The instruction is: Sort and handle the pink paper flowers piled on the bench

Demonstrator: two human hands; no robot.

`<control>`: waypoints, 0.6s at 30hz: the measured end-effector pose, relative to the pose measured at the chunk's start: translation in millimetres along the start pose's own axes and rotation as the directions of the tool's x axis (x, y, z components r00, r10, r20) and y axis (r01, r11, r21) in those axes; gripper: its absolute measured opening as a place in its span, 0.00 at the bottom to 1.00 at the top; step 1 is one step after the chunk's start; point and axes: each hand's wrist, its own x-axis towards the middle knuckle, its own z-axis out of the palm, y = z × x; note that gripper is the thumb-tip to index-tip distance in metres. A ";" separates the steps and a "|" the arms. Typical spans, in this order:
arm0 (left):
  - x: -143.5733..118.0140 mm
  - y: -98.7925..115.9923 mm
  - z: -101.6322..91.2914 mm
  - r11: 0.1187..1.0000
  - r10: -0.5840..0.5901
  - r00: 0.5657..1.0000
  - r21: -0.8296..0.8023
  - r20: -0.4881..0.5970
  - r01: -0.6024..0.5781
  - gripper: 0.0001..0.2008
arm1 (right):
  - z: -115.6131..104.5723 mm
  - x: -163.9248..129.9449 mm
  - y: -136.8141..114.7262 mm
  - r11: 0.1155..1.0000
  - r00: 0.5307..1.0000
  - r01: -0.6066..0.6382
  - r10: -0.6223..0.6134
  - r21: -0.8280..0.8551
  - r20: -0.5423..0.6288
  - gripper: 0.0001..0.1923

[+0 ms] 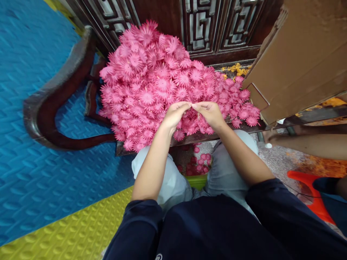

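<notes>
Centrally, left hand (173,115) and right hand (210,113) meet fingertip to fingertip above pink paper flower pile (151,83) on wooden bench (67,108); fingers pinched, held item too small to tell.

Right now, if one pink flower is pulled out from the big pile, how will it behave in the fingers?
Probably very light and floppy: each pink flower shows thin, fringed petals. The pile is heaped loosely, so neighbours may slide; several lie already on the floor. Both hands, left hand and right hand, pinch with fingertips, suggesting small, delicate pieces.
</notes>
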 end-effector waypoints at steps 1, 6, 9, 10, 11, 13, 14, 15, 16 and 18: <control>0.0 0.1 0.1 1.000 0.007 1.000 -0.001 -0.011 -0.007 0.03 | -0.2 0.4 1.6 1.000 1.000 -0.003 0.003 -0.010 -0.001 0.20; 1.8 -1.7 -0.1 0.999 0.008 0.999 0.034 -0.050 -0.006 0.04 | -2.9 4.3 12.8 0.997 0.997 -0.019 0.013 -0.069 -0.078 0.17; 2.2 -2.8 -0.4 0.997 0.010 0.999 0.075 -0.032 -0.007 0.05 | -4.7 5.1 14.5 0.997 0.995 -0.026 0.019 -0.067 -0.102 0.15; 2.0 -2.8 -0.5 0.997 0.009 1.000 0.073 -0.028 -0.006 0.05 | -4.8 4.6 13.5 0.998 0.995 -0.022 0.015 -0.064 -0.103 0.15; 1.6 -2.5 -0.6 0.998 0.008 1.000 0.064 -0.025 -0.006 0.05 | -4.6 3.9 11.8 0.998 0.995 -0.017 0.011 -0.061 -0.100 0.15; 0.4 -1.4 -0.9 0.999 0.008 1.000 0.039 -0.014 -0.008 0.05 | -3.3 2.0 7.5 0.999 0.997 0.003 -0.007 -0.050 -0.077 0.16; -0.1 -0.6 -0.9 0.999 0.008 1.000 0.031 -0.010 -0.008 0.05 | -2.3 1.1 5.5 0.999 0.998 0.016 -0.018 -0.041 -0.063 0.17; -0.6 0.1 -0.9 1.000 0.008 1.000 0.027 -0.006 -0.007 0.04 | -1.4 0.4 3.9 0.999 0.998 0.028 -0.030 -0.029 -0.052 0.18; -0.9 0.7 -0.8 1.000 0.006 1.000 0.027 -0.004 -0.005 0.03 | -0.6 0.1 2.8 0.999 0.998 0.037 -0.038 -0.019 -0.044 0.18; -1.3 1.6 -0.2 1.000 -0.002 1.000 0.027 -0.004 0.002 0.03 | 0.3 0.3 2.7 0.999 0.998 0.045 -0.045 -0.010 -0.045 0.19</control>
